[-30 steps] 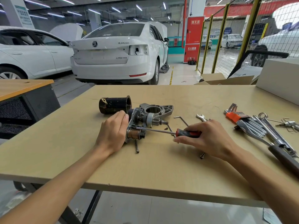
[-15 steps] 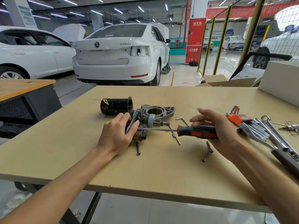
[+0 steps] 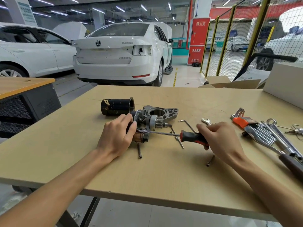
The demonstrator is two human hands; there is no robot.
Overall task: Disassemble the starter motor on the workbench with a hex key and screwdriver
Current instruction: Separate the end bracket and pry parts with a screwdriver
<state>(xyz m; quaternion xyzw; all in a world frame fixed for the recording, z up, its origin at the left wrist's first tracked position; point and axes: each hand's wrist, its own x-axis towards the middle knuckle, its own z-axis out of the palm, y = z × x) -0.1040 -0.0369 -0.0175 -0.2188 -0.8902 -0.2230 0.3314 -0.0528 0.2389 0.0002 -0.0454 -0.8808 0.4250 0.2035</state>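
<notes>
**A:** Starter motor (image 3: pixel 147 123), where is it from your seat?

**B:** Mid-workbench (image 3: pixel 164 177), already partly apart. The black cylindrical housing (image 3: pixel 117 106) lies separate just behind it, and the grey nose bracket (image 3: pixel 165 112) sits against the gear end. My left hand (image 3: pixel 117 138) is curled round the near end of the assembly, pinning it down. My right hand (image 3: pixel 219 141) is wrapped round the black-and-red handle of the screwdriver (image 3: pixel 193 137); its shaft runs left, with the tip right at my left fingers, beside the copper-coloured part.

**A:** How would you play this step?

**B:** I'd judge it's a prying or unscrewing move at that end plate. Keep the shaft in line with the fastener, press in before turning, and keep the left thumb out of the tip's path, since a slip would go straight into it. Loose bolts (image 3: pixel 139 151) lie just in front of the motor; I'd avoid sweeping them off.

**A:** The hex key?

**B:** One bent hex key (image 3: pixel 186 124) lies between motor and right hand, untouched. A folding set with an orange holder (image 3: pixel 240 122) is further right among the wrenches.

**A:** Any writing?

**B:** The white car (image 3: pixel 118 59) behind reads "SUPERB" on its boot lid, with a round badge. The red cabinet (image 3: pixel 198 40) carries Chinese characters I can't read reliably.
</notes>
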